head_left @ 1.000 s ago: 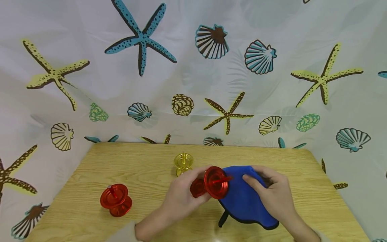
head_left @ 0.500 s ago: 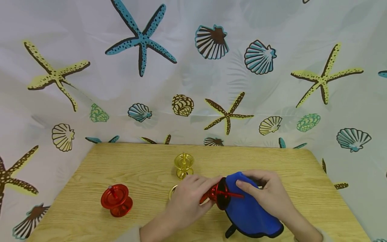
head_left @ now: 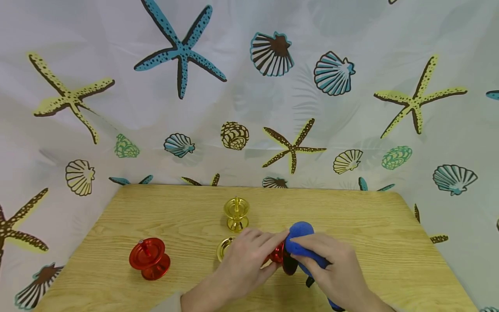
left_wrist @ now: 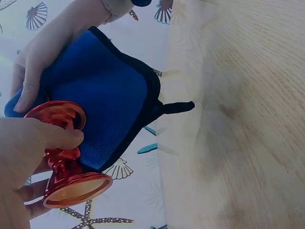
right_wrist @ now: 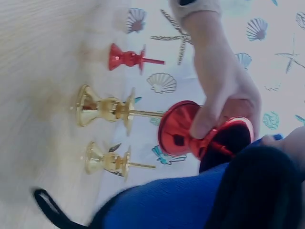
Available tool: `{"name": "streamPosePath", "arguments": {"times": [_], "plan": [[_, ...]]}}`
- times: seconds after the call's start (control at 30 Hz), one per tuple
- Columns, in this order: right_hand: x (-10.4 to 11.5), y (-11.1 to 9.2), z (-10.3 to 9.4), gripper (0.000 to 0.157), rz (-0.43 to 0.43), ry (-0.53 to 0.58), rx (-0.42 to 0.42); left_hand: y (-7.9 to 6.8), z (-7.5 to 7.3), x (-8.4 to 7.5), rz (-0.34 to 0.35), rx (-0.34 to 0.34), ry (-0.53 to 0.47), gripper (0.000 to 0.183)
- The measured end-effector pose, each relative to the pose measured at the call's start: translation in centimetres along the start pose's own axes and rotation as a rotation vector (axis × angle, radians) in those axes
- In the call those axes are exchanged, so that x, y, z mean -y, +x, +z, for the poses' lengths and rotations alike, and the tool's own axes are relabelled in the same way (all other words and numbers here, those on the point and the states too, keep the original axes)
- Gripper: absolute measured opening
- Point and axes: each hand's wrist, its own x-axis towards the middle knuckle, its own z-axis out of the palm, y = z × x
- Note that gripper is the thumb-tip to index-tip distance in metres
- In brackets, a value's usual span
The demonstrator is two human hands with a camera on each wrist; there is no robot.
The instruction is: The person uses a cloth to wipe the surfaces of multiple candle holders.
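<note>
My left hand [head_left: 241,262] grips a shiny red candle holder [right_wrist: 178,126] by its waist, thumb across the stem. The holder is tipped on its side above the table, its spiked dish towards the right. A blue cloth [left_wrist: 107,90] with black edging and a black hanging loop is pinched in my right hand [head_left: 337,266]. Folded over the fingers, the cloth [head_left: 300,229] presses against the holder's dish and covers its spike in the head view. In the left wrist view the lower part of the cloth hangs loose behind the holder.
Another red candle holder [head_left: 150,255] stands upright at the left of the wooden table [head_left: 187,203]. One gold candle holder [head_left: 236,210] stands behind my left hand; a second gold one [head_left: 223,249] is partly hidden by it. A shell-patterned curtain [head_left: 234,86] encloses the table's back and sides.
My left hand has turned the red candle holder so its dish faces right, uncovering the nearer gold one. My right hand has bunched the cloth and brought it over the dish and spike.
</note>
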Motion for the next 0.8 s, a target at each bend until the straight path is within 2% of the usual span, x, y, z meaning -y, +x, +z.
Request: {"name": "streamPosePath", "arguments": {"times": [0.1,0.2,0.3,0.37,0.47,0.63,0.8], "plan": [[-0.2,-0.3,0.3,0.014,-0.225,-0.116,-0.03,0.0,-0.4,0.0,-0.015,0.038,-0.032,0.066],[-0.7,-0.4,0.5,0.03,-0.432,-0.239,-0.028,0.1,-0.9,0.0,-0.043,0.096,-0.08,0.062],[-1.1,-0.3,0.4,0.033,-0.574,-0.323,-0.011,0.2,-1.3,0.1,-0.07,0.156,-0.109,0.06],[-1.3,-0.3,0.3,0.031,-0.621,-0.333,-0.005,0.2,-1.4,0.1,-0.075,0.175,-0.119,0.06],[-1.3,-0.1,0.2,0.03,-0.599,-0.303,0.001,0.2,-1.4,0.3,-0.06,0.146,-0.133,0.061],[-1.1,0.0,-0.2,0.034,-0.44,-0.243,0.033,0.2,-1.1,0.4,-0.018,0.052,-0.122,0.065],[-1.4,0.0,-0.7,0.04,-0.322,-0.203,0.091,0.2,-0.9,0.3,0.006,0.016,-0.069,0.068]]}}
